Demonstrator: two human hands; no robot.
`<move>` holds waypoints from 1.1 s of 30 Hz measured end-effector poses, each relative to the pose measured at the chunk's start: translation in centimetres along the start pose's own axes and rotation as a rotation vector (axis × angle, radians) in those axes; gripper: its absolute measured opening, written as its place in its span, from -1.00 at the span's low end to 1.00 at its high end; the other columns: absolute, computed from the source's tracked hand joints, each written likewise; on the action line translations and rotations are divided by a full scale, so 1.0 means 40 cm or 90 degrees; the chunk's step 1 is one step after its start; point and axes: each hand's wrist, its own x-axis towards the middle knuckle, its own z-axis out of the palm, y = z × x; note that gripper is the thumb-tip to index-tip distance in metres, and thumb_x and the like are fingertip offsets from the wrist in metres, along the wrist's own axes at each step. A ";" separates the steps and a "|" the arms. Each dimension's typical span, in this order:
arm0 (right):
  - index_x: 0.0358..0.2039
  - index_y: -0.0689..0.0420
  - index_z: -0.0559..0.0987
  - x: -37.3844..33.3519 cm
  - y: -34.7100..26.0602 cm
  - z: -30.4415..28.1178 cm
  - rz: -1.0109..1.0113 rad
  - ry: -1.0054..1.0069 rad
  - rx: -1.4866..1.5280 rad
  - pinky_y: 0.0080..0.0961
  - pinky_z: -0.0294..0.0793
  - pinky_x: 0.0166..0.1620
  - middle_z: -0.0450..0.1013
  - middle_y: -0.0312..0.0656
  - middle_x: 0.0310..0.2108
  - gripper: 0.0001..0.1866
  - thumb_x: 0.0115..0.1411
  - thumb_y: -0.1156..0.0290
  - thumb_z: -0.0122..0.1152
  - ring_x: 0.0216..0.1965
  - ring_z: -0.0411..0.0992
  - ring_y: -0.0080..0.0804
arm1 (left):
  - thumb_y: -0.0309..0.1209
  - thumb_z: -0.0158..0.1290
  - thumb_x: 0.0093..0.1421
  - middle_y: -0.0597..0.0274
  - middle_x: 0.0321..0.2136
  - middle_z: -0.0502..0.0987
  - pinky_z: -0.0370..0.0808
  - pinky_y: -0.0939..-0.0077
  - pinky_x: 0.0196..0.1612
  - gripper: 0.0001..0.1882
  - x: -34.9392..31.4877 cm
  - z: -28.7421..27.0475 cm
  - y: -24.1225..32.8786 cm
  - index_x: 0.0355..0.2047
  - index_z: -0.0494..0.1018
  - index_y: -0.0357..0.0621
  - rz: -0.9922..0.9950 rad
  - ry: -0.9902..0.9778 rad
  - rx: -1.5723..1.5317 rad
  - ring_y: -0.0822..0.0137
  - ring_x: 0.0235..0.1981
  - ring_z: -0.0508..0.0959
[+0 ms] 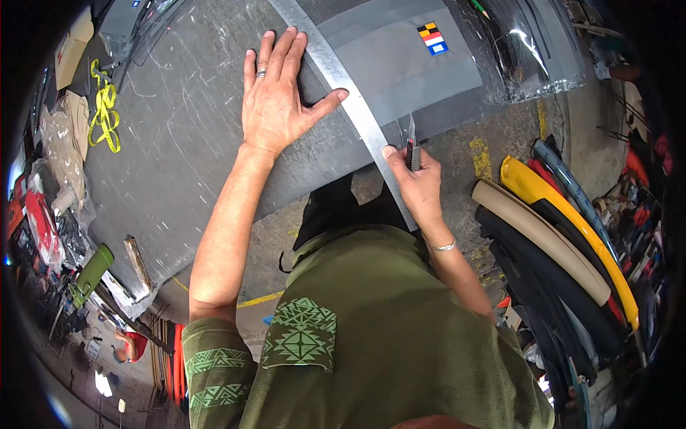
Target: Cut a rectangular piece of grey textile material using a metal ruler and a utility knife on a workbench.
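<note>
A long metal ruler (369, 125) lies slantwise across the worktable's near edge, over a grey sheet (414, 86). The sheet bears a small patch of coloured blocks (432, 38) in yellow, black, red, white and blue. My left hand (274, 107) is spread flat on the dark tabletop (171, 136), left of the ruler, with its thumb resting on the metal. My right hand (420, 187) grips a utility knife (414, 156), its blade pointing away from me and lying close to the sheet's near edge. The right thumb touches the ruler's right edge.
A yellow tape measure (106, 114) lies loose at the table's left. Clear plastic film (529, 57) and a green pencil (480, 8) are at the far right. Tan (539, 236) and yellow (564, 222) rolls stand beyond my right arm. A person in red (133, 347) shows at lower left.
</note>
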 end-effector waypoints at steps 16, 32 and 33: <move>-0.33 0.30 0.68 0.012 0.004 -0.003 -0.060 -0.010 -0.028 -0.51 0.43 -0.34 0.50 -0.32 -0.58 -0.68 0.21 0.24 0.44 -0.51 0.38 -0.59 | 0.13 -0.03 0.39 0.20 0.44 0.20 -0.05 -0.06 0.51 -0.26 0.001 -0.013 -0.029 0.42 0.22 -0.03 0.045 -0.016 0.028 0.04 0.50 0.08; -0.33 0.28 0.70 0.025 0.017 -0.008 -0.030 -0.035 -0.023 -0.53 0.44 -0.36 0.52 -0.31 -0.59 -0.65 0.19 0.19 0.43 -0.50 0.40 -0.64 | 0.47 0.21 -0.05 0.08 0.41 0.22 -0.02 -0.13 0.51 0.23 0.008 -0.028 0.005 0.40 0.21 -0.18 0.024 -0.038 0.051 -0.02 0.50 0.06; -0.33 0.29 0.70 0.024 0.015 -0.008 -0.038 -0.034 -0.030 -0.54 0.44 -0.35 0.52 -0.31 -0.59 -0.66 0.19 0.20 0.43 -0.50 0.40 -0.65 | 0.47 0.21 -0.05 0.08 0.41 0.22 -0.02 -0.13 0.51 0.23 0.008 -0.028 0.006 0.40 0.21 -0.18 0.024 -0.039 0.051 -0.02 0.50 0.06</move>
